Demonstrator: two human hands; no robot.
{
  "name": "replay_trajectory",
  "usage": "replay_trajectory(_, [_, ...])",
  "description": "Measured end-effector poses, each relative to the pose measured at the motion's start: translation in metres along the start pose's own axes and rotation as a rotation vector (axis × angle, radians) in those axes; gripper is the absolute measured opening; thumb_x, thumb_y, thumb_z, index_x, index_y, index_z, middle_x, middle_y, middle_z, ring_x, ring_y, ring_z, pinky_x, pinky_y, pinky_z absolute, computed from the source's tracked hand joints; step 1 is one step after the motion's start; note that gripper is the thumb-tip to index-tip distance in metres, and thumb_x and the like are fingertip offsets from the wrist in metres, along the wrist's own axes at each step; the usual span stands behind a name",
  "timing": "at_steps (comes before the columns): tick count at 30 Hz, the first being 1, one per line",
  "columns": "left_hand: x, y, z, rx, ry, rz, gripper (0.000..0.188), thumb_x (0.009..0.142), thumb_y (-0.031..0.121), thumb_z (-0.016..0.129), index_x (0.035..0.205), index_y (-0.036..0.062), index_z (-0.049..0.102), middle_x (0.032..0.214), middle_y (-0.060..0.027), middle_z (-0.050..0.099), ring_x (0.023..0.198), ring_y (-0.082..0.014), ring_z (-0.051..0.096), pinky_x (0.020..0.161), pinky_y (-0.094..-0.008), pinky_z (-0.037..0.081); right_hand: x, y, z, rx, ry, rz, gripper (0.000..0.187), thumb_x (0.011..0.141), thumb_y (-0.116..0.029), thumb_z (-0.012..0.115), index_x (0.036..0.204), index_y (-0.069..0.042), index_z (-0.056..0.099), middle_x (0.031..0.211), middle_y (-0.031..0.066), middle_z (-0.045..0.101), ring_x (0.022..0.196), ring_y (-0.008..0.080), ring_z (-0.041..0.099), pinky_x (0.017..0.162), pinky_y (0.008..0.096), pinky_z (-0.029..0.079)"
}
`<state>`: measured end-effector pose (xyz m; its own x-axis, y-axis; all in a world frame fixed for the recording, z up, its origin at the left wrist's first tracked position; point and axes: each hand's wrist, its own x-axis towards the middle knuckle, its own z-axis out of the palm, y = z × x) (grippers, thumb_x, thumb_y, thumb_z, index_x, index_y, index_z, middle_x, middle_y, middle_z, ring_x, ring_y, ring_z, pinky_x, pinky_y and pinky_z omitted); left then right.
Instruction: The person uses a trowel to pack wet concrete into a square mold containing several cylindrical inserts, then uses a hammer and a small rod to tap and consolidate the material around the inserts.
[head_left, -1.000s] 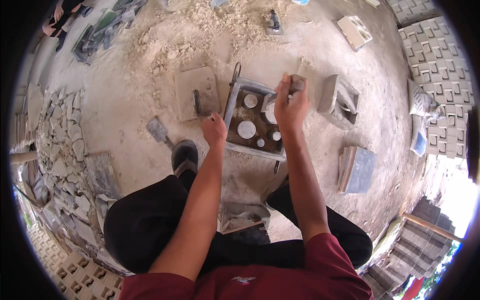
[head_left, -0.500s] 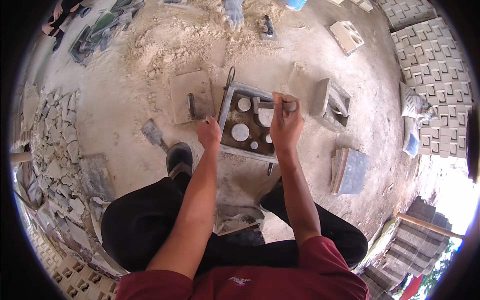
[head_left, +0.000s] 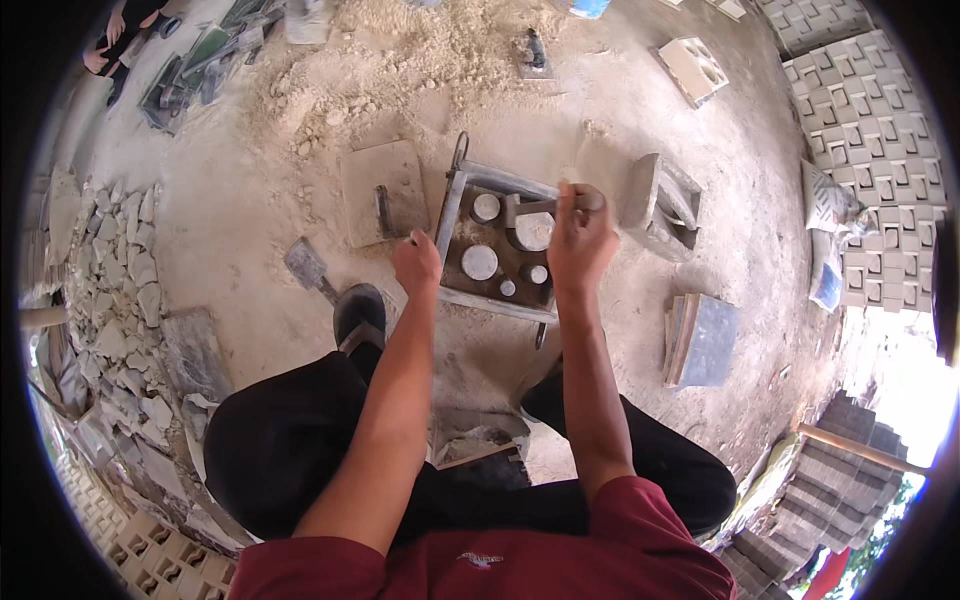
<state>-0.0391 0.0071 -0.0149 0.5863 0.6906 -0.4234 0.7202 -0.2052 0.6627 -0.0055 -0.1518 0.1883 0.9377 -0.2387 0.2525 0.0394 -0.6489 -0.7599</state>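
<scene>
A square mould frame [head_left: 498,303] lies on the floor in front of me, with several round pale discs [head_left: 479,263] of different sizes standing in its dark interior. My right hand [head_left: 583,245] is closed round the handle of a hammer [head_left: 512,211], whose head is over the inside of the frame, beside the largest disc. My left hand [head_left: 417,266] is a closed fist at the frame's left side. A small grey tip pokes from its top, but what it holds is mostly hidden.
Left of the frame lies a flat board [head_left: 375,180] with a handle, and a trowel [head_left: 305,263]. An open box mould [head_left: 660,215] and stacked boards [head_left: 703,340] are at right. Loose sand [head_left: 340,90] spreads beyond; broken pieces [head_left: 115,270] lie far left. A person [head_left: 110,50] is upper left.
My right hand has shifted slightly right with the hammer, while my left fist has barely moved. A gloved hand at the top edge has gone from its place over the sand.
</scene>
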Motion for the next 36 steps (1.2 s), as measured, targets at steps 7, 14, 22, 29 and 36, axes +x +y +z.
replay_trajectory(7, [-0.005,0.001,-0.001,-0.006,0.021,0.019,0.051,0.09,0.037,0.037,0.086,-0.0034,0.068,0.087,-0.0272,0.065,0.088,-0.0449,0.061,0.081,-0.0507,0.047,-0.001,0.025,0.014,0.119,0.101,0.028,0.021,0.091,-0.023,0.06,0.092,-0.002,0.059,0.073,0.0156,0.067,0.07,0.0213,0.069,0.063,0.0308,0.052])
replay_trajectory(14, [-0.007,0.007,0.004,-0.03,0.019,0.031,0.052,0.089,0.038,0.036,0.082,-0.0052,0.066,0.082,-0.0279,0.064,0.084,-0.0476,0.06,0.077,-0.052,0.044,-0.002,0.037,0.022,0.039,0.004,-0.097,0.02,0.095,-0.019,0.054,0.091,0.0,0.058,0.08,0.0129,0.069,0.073,0.0205,0.069,0.065,0.0304,0.052])
replay_trajectory(22, [-0.004,0.004,0.001,-0.001,-0.008,-0.014,0.05,0.089,0.038,0.037,0.09,-0.0016,0.067,0.09,-0.0265,0.065,0.089,-0.0449,0.061,0.084,-0.0516,0.045,-0.016,0.043,0.02,0.128,0.072,-0.022,0.015,0.094,-0.016,0.055,0.093,-0.001,0.057,0.081,0.0112,0.069,0.074,0.0166,0.069,0.066,0.0287,0.053])
replay_trajectory(29, [-0.003,0.002,0.003,-0.002,-0.037,-0.019,0.051,0.091,0.039,0.036,0.09,-0.0014,0.067,0.091,-0.0258,0.065,0.091,-0.0445,0.061,0.084,-0.051,0.045,-0.019,0.025,0.023,0.091,0.04,-0.068,0.014,0.093,-0.015,0.057,0.092,-0.001,0.055,0.074,0.0127,0.067,0.07,0.0193,0.068,0.062,0.0313,0.053])
replay_trajectory(36, [-0.006,0.007,0.004,-0.013,-0.037,-0.005,0.051,0.091,0.04,0.037,0.091,-0.0014,0.067,0.092,-0.0259,0.065,0.091,-0.0441,0.061,0.084,-0.0511,0.045,-0.021,0.019,0.026,0.022,-0.006,-0.161,0.012,0.091,-0.011,0.059,0.089,-0.001,0.054,0.072,0.0141,0.064,0.067,0.0217,0.066,0.06,0.0338,0.051])
